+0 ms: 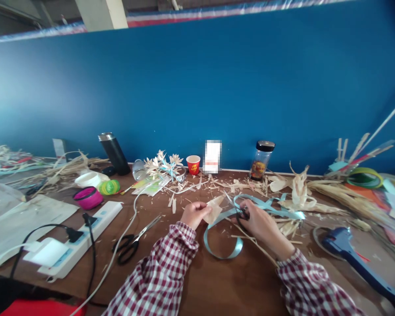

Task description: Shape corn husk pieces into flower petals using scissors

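Note:
My left hand (pixel 193 215) pinches a pale, flat piece of corn husk (pixel 213 210) between thumb and fingers. In my right hand (pixel 258 221) is a pair of scissors with dark handles, mostly covered by the fingers. The scissor blades (pixel 229 201) point up and left, just right of the husk piece; whether they touch it I cannot tell. A light blue ribbon (pixel 222 256) curls on the table below and between both hands, and more of it lies behind my right hand. Beyond that hand, a bundle of dried husk (pixel 299 193) stands up.
Black-handled scissors (pixel 131 241), a white power strip (pixel 100 221) and cords lie left. Behind are a black flask (pixel 114 153), husk flowers (pixel 164 166), a red paper cup (pixel 193 165) and a jar (pixel 262 160). A blue glue gun (pixel 355 259) rests right. Husk scraps litter the table.

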Tool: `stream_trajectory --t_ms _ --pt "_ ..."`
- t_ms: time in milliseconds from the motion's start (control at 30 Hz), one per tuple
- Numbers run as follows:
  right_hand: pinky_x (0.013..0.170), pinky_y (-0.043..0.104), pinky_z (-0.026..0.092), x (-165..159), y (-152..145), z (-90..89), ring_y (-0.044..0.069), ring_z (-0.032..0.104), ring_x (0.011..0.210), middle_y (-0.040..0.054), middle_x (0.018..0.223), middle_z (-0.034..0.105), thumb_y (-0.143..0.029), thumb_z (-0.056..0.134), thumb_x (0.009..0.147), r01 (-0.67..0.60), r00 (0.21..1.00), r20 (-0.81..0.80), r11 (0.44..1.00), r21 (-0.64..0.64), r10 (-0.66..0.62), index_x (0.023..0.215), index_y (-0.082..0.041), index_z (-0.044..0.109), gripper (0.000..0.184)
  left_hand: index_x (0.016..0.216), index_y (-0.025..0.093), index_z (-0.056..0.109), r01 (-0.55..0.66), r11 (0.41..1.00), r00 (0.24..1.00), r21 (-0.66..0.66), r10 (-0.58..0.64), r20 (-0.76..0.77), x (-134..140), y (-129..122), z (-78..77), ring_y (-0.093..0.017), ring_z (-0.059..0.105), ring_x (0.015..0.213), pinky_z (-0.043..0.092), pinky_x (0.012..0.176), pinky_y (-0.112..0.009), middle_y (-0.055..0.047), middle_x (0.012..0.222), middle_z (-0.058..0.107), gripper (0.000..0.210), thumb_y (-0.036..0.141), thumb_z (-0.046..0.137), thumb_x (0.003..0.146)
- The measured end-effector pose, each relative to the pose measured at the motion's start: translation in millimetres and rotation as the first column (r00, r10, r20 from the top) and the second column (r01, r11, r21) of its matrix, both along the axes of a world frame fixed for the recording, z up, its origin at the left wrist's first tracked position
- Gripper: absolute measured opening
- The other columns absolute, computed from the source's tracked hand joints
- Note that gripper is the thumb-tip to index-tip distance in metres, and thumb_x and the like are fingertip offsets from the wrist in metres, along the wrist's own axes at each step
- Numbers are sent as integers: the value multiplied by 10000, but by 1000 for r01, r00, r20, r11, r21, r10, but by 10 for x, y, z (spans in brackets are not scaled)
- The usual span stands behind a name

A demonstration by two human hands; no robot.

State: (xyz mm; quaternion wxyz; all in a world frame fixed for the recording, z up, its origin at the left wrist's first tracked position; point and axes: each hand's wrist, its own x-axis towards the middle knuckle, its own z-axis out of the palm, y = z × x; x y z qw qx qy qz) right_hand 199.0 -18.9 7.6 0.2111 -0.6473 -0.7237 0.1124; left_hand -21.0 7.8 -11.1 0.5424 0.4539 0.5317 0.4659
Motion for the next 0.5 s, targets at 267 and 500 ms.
stream_trajectory --t_ms 267,500 --pt "857 374 400 22 16 -21 299 563 1011 117 1130 619 -329 560 760 -117 993 27 992 40 116 1239 -159 472 516 707 136 713 -126 959 985 254 152 -84 64 -75 67 -131 570 511 454 460 -220 -28 606 666 245 370 724 637" --pt "708 338 447 58 23 -42 285 651 853 119 908 689 -340 558 798 4 996 92 1000 16 -5 1139 -152 527 391 735 133 705 -206 943 978 261 208 19 103 -97 71 -150 611 576 473 473 -213 -40 642 688 240 336 748 615"
